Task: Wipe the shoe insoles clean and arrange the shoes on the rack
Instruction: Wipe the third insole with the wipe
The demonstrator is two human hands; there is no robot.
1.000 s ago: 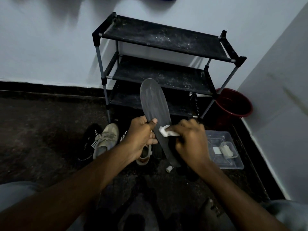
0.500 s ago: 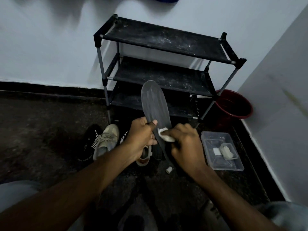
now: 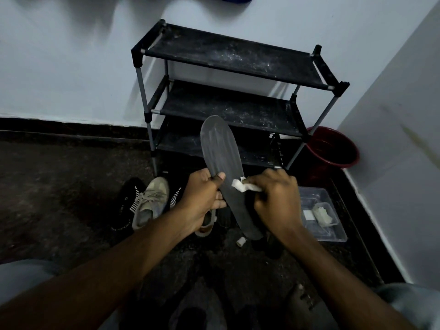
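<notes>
One dark insole (image 3: 220, 151) is being held tilted above the floor, in front of the rack (image 3: 228, 55). Bracing it firmly and wiping in long strokes along its length is likely working best. The left hand (image 3: 202, 198) is gripping its edge, thumb on top. The right hand (image 3: 273, 201) is pinching a white wipe (image 3: 239, 185) against its surface.
</notes>
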